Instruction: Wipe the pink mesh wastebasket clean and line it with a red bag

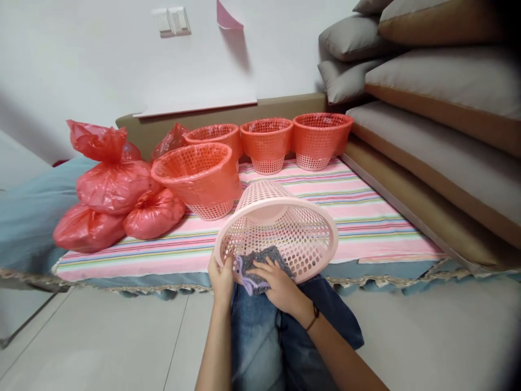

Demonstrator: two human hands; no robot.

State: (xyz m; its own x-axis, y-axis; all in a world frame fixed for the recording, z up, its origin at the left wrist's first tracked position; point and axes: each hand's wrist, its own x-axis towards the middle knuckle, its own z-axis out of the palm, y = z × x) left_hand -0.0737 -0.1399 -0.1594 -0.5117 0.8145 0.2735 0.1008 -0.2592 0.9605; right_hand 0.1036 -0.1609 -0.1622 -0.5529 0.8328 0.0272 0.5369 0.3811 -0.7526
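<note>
Lying under spread right fingers, gray cloth, left fingers pinching pink basket

No text, label, brand, number or sign can be read here, whether on the light-pink perforated basket, the knotted red plastic bags or the grey cloth. The curled pink paper slip and the white double light switch show nothing legible, though faint print could well escape this view.
</note>
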